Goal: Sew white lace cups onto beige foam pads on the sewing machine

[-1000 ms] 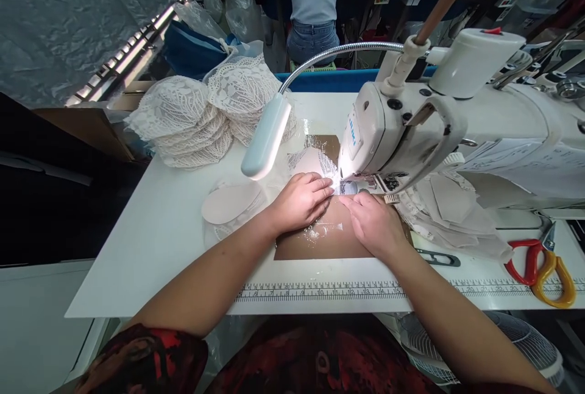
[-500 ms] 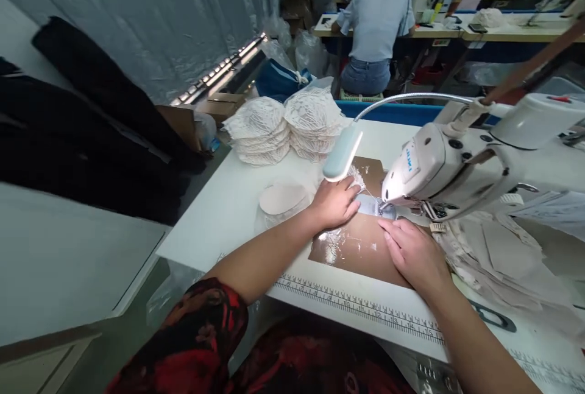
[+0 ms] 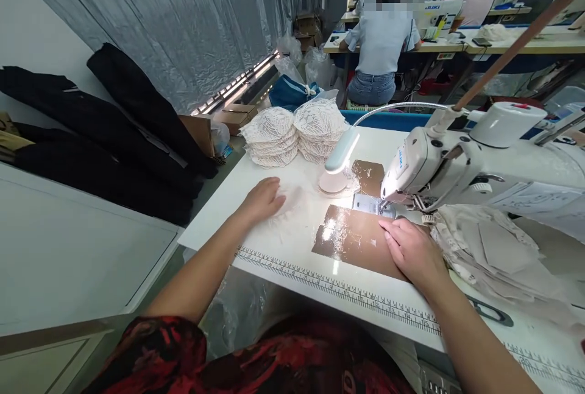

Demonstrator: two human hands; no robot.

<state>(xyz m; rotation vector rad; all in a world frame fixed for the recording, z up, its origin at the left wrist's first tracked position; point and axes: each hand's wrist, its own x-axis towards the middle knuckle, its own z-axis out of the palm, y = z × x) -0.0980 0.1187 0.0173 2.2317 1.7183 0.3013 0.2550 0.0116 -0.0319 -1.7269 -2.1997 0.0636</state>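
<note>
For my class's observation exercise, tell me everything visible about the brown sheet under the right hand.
The sheet is flat, brown and glossy, perhaps taped card, with pale marks and bright glare. It lies on the table, before the metal plate of the machine; the right hand rests on its right end.

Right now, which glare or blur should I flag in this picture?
Head view: bright glare streaks the nearer brown sheet; the lamp has a washed-out lit edge; the pale material beside the left hand is smeared, its outline unclear; blocky pixelation covers parts of the upper background.
</note>
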